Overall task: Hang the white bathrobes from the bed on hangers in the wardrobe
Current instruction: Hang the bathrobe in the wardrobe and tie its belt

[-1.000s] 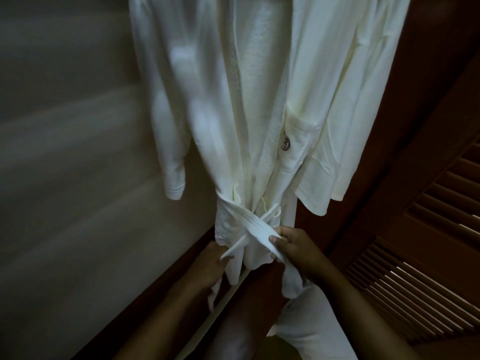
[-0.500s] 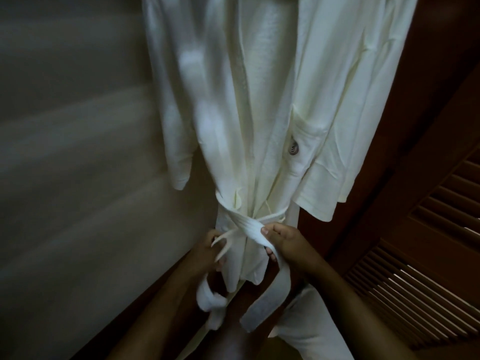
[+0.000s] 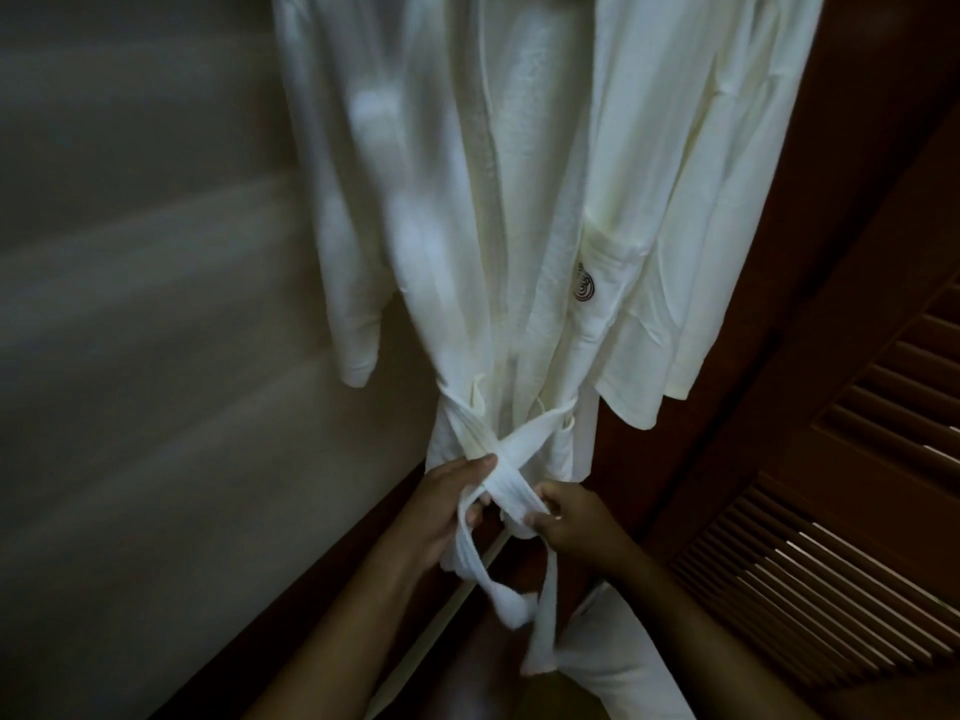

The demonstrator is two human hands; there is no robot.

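Because the belt (image 3: 511,470) looks soft and limp, you should hold it close to the crossing, as your left hand (image 3: 452,517) and right hand (image 3: 576,522) do, fingers (image 3: 475,464) curled round 1 tail each. The white bathrobe (image 3: 467,226) hangs just above your fingers, plain with a small round emblem (image 3: 584,291).

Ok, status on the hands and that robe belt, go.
Left hand gripping belt at the crossing. Right hand pinching the other strand. Bathrobe hanging, belt ends dangling. Nothing blocking.
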